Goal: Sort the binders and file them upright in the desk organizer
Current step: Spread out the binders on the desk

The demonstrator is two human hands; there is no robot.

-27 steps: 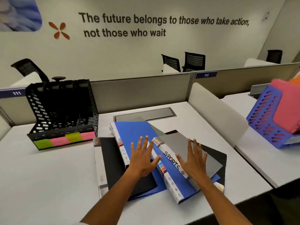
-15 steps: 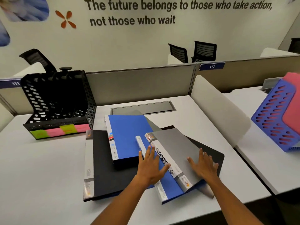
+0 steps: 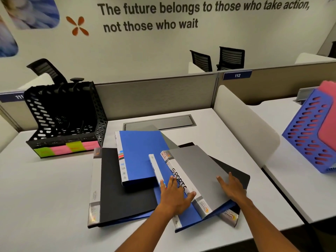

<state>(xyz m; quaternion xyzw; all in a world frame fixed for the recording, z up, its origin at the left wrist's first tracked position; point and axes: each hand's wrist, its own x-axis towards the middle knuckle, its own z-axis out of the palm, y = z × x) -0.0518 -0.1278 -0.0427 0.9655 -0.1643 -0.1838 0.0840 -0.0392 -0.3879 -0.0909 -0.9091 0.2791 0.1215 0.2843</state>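
Several binders lie in a loose overlapping pile on the white desk (image 3: 45, 197). A grey binder (image 3: 196, 171) with SPORTS on its spine tops the pile at the right. My left hand (image 3: 175, 195) lies flat across that spine and the blue binder (image 3: 189, 215) under it. My right hand (image 3: 231, 188) presses flat on the grey cover's near right corner. Another blue binder (image 3: 140, 153) rests further back on a large black binder (image 3: 116, 188). The black mesh desk organizer (image 3: 63, 117) stands empty at the back left, with green and pink labels along its front.
A grey partition (image 3: 154, 95) runs behind the desk, with a cable hatch (image 3: 160, 122) in front of it. A white divider (image 3: 243, 124) bounds the desk's right side. On the neighbouring desk stands a blue organizer (image 3: 309, 135) holding pink folders. Office chairs stand beyond the partition.
Both hands slid toward me over the pile, dragging the grey SPORTS binder and the blue one under it nearer. The upper blue binder and the black binder are now more uncovered.
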